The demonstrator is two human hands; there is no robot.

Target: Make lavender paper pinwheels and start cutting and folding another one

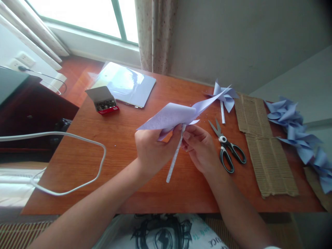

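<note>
A pale purple paper pinwheel [176, 116] is raised over the middle of the table, its blades tilted toward the back. Its rolled-paper stick [175, 155] slants down toward me. My left hand [153, 147] is closed around the pinwheel, with the thumb against the top of the stick and the fingers partly hidden behind the blades. From the other side, my right hand [198, 145] pinches close to where stick and blades meet. What lies between its fingertips is too small to make out. Black-handled scissors [228, 148] lie partly open just right of my right hand.
Corrugated cardboard [267, 159] lies on the right, beside several finished pinwheels [298, 128]. Another pinwheel [224, 97] rests at the back. A small open box of metal pieces [105, 103] stands near plastic-covered sheets [127, 83]. A white cable [103, 155] loops across the table's left side.
</note>
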